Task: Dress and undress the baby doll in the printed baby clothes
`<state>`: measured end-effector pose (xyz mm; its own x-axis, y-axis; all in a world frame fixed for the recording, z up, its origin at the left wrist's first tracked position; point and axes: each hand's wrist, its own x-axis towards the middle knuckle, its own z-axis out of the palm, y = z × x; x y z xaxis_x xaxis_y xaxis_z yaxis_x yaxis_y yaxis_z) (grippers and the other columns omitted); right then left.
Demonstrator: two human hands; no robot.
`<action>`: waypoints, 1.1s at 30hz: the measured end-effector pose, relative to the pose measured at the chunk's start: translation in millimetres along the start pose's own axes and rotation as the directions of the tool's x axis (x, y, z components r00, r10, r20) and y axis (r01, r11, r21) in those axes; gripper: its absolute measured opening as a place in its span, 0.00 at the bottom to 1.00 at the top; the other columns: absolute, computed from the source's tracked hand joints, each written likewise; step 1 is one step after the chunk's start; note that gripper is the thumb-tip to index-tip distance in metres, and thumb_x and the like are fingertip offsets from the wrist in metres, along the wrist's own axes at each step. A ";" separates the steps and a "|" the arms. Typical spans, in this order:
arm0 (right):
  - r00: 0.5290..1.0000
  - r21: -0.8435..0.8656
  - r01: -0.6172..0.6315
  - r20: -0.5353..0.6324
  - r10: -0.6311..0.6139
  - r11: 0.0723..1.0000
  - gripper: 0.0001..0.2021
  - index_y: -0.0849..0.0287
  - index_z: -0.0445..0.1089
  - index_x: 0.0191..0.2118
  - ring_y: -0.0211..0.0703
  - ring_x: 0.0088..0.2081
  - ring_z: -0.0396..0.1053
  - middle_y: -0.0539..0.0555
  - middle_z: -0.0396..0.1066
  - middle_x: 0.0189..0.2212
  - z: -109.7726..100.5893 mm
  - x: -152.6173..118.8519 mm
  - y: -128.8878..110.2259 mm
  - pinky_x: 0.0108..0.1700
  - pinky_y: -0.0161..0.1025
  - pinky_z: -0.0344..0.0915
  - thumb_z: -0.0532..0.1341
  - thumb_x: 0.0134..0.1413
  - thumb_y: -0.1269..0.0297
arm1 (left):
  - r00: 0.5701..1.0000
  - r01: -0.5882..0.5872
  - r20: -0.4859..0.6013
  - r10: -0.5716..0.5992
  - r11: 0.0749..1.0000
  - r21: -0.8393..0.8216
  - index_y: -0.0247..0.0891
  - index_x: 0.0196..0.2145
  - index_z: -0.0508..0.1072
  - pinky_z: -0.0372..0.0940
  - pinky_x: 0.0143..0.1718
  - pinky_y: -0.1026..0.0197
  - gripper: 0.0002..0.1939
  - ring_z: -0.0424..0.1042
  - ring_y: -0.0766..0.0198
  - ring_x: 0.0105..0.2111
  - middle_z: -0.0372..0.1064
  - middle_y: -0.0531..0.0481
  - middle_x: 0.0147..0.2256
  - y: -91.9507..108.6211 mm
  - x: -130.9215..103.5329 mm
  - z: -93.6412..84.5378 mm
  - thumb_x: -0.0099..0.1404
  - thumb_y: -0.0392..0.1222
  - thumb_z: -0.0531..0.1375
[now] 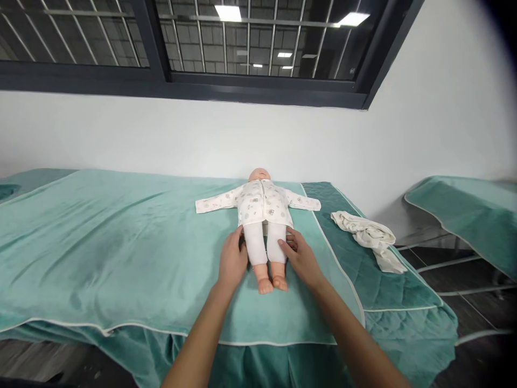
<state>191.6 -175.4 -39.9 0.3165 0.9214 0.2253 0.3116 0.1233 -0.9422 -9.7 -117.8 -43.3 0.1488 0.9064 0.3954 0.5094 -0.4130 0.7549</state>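
Observation:
A baby doll (264, 205) lies on its back on the bed, head toward the wall and bare feet toward me. It wears a white long-sleeved top with small prints, sleeves spread wide; its legs (255, 245) are white down to the ankles. My left hand (233, 260) is closed against the doll's hip at the hem, with its fingertips partly hidden. On the other side, my right hand (301, 254) has curled fingers by the hem and its thumb on the thigh, closed on the doll's side.
A light green sheet (121, 253) covers most of the bed, over a darker quilted cover (398, 291). To the right lies a crumpled white printed garment (365, 231). Another green-covered bed (472, 210) stands farther right. Behind are a white wall and a barred window (258, 86).

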 end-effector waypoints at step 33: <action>0.924 -0.292 0.355 -0.033 -0.380 0.888 0.08 0.55 0.73 0.39 0.51 0.45 0.65 0.56 0.70 0.39 3.3 68.9 -26.4 0.52 0.48 0.61 0.61 0.57 0.60 | 0.974 -0.157 -0.191 0.118 0.966 -0.206 0.41 0.38 0.74 0.62 0.47 0.55 0.06 0.66 0.58 0.41 0.69 0.48 0.36 12.5 65.5 9.4 0.61 0.40 0.62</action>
<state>202.3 -113.9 -0.4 0.2037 0.7926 0.5747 0.6507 0.3291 -0.6844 14.5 -62.8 -12.9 0.0436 0.8174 0.5744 0.2941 -0.5600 0.7746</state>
